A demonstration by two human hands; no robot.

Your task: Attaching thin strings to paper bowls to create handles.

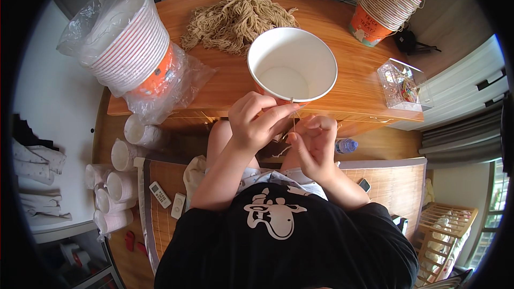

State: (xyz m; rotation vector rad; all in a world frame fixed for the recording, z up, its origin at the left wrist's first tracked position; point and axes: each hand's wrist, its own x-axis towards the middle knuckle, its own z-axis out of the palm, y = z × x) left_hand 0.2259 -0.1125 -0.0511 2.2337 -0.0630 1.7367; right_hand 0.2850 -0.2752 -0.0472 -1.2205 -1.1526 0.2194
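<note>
A large paper bucket [292, 67], white inside with a bit of orange outer wall showing, stands at the near edge of the wooden desk, its mouth tilted toward me. Just below its near rim, my left hand [259, 120] pinches a thin pale cord [294, 118] between thumb and fingertips. The cord runs down to my right hand [315, 144], whose thumb and fingers are closed around its lower part. Behind the bucket lies a loose heap of beige cords [238, 20]. Whether the pinched cord passes through the bucket wall is hidden by my fingers.
Stacked buckets in clear plastic [134, 48] stand at the desk's left; another orange bucket stack [385, 8] is at the far right. A clear plastic box [404, 85] with small colourful pieces sits at the right edge. Below are white cup stacks [120, 184] and a water bottle [347, 145].
</note>
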